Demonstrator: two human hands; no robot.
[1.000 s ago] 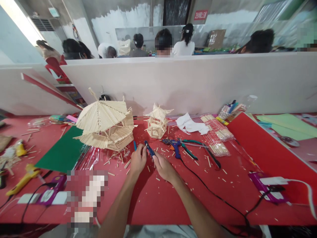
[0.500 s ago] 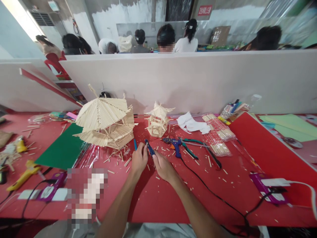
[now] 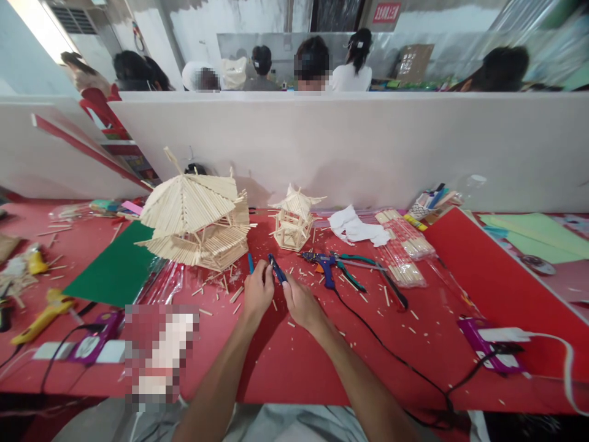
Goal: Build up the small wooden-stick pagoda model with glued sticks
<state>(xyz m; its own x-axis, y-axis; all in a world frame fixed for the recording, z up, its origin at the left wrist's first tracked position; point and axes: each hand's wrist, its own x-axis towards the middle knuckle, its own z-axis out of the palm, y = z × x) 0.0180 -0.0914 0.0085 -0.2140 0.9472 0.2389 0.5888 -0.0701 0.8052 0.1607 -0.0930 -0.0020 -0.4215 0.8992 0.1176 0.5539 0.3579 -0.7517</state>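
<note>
My right hand is closed around a slim dark blue hand tool, whose tip points away from me. Beside that tip, my left hand has its fingers pinched together; whatever is between them is too small to make out. A blue pen-like stick shows just past the left knuckles. Beyond my hands stands a small pavilion model of thin wooden sticks. To its left is a larger stick-built pavilion model with a two-tier roof.
A blue glue gun and green-handled pliers lie right of my hands. Stick packs, a white cloth and a red board are farther right. At left are a green sheet and yellow glue gun. Wood scraps litter the table.
The whole view has shifted slightly as the head tilts. Both hands stay almost in place, with the dark blue tool still in the right one.
</note>
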